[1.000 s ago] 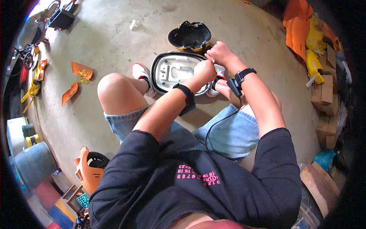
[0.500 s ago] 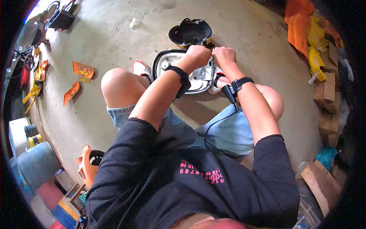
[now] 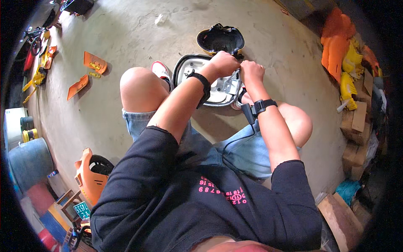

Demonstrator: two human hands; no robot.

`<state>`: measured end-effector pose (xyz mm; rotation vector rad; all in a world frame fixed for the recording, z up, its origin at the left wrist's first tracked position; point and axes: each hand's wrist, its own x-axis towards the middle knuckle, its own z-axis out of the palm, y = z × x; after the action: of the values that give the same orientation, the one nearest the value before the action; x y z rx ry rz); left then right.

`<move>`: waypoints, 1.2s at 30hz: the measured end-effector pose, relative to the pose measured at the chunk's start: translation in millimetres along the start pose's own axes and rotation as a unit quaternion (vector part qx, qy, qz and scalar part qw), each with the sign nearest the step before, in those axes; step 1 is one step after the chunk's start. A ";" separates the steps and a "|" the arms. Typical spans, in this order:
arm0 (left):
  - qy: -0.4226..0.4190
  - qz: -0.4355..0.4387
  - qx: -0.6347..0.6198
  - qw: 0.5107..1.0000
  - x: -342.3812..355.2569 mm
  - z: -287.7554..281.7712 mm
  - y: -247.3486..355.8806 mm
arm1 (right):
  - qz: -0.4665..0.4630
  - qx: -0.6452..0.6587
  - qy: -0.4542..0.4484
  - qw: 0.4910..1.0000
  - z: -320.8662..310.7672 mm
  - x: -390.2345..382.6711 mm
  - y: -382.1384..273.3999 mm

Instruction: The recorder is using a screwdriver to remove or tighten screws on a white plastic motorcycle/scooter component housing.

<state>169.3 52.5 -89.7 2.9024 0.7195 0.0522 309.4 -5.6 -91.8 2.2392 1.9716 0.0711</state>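
My left hand point(image 3: 223, 64) is closed at the upper right rim of an oval white tray point(image 3: 192, 68) with a black edge, which lies on the floor between my feet. My right hand point(image 3: 252, 73) is closed just beside it, at the tray's right side. What the fingers of both hands grip is too small and hidden to make out. Just beyond my hands sits a black-lined, yellow bowl-shaped shell point(image 3: 220, 38), open side up. Both my wrists wear black straps with devices, and a cable runs from the right one.
Orange plastic pieces point(image 3: 94, 62) lie on the floor point(image 3: 126, 33) at left. An orange body part point(image 3: 89, 180) and a blue barrel point(image 3: 29, 161) are at lower left. Orange and yellow panels point(image 3: 336, 42), cardboard point(image 3: 352, 126) and a teal bundle point(image 3: 348, 191) line the right side.
My left hand has moved up toward the far rim of the tray, while my right hand has dropped nearer to me. Both fists stay close together. The view has shifted slightly.
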 end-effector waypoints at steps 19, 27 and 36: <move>-0.161 -0.015 0.011 0.987 -18.8 -61.1 9.0 | -0.205 0.118 -0.091 0.967 -25.3 -10.7 15.9; -0.006 -0.148 -0.032 0.988 -79.7 -155.2 -19.8 | -0.168 0.142 -0.040 0.975 -81.1 -23.3 7.7; -0.172 -0.115 -0.148 0.967 -110.8 -141.3 -33.8 | -0.055 0.221 -0.077 0.971 -56.5 -57.6 -18.0</move>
<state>45.8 49.8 45.0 2.4386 0.8877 -0.3334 276.4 -55.5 -34.9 2.2826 2.1867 -0.5918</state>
